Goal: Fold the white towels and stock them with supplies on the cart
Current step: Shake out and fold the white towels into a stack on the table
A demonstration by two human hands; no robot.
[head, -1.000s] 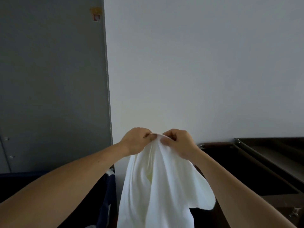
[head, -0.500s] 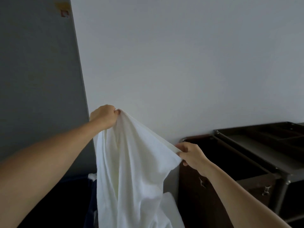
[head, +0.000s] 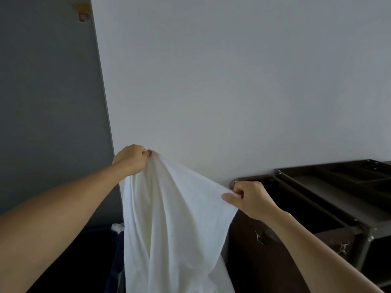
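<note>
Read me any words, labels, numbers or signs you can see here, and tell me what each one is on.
No text can be read.
The sticker on the grey panel is too blurred to read.
The white towel and cart show no writing.

Towel (head: 175, 218) hangs bottom centre of frame, in front of the wall (head: 232, 81). Left hand (head: 131, 158) pinches its top corner, centre-left. Right hand (head: 251, 197) grips the towel's edge lower and further right, in front of the cart's near corner. Cart (head: 369, 233) fills lower right, against the wall, with a compartment tray (head: 317, 166) on top. Panel (head: 46, 102) takes the left side, with a sticker (head: 83, 16) on it at upper left.
</note>
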